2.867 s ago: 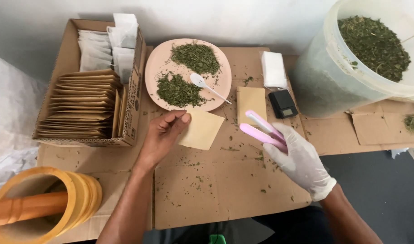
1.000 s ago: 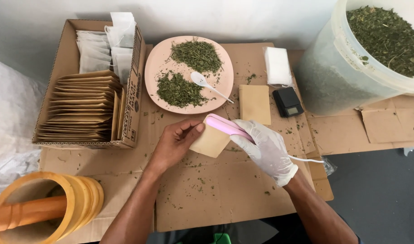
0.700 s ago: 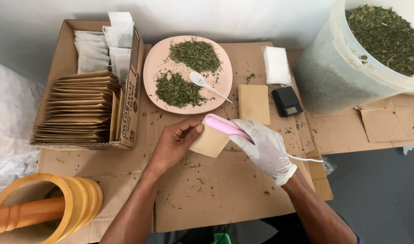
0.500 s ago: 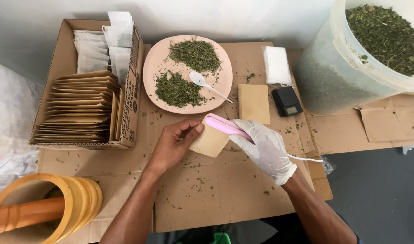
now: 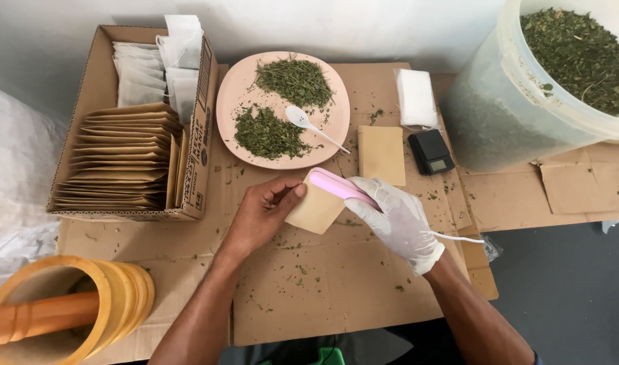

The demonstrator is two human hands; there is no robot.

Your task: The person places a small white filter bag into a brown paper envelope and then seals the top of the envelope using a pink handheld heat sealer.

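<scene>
Two hands – left (image 5: 259,215) grips pouch (image 5: 316,209) | right (image 5: 397,220) clamps pink sealer (image 5: 340,186)

You get soft, even daylight here, bright but not harsh. Shadows are faint: a thin one hugs the left hand (image 5: 261,215) and the gloved right hand (image 5: 397,220) on the cardboard sheet (image 5: 336,284). Mild glare whitens the plastic bucket's (image 5: 519,101) rim and the wall. The centre is sharp; you can pick out single herb flakes. Toward the edges the wide lens bends lines, and the wooden mortar (image 5: 59,307) looks slightly soft.
</scene>
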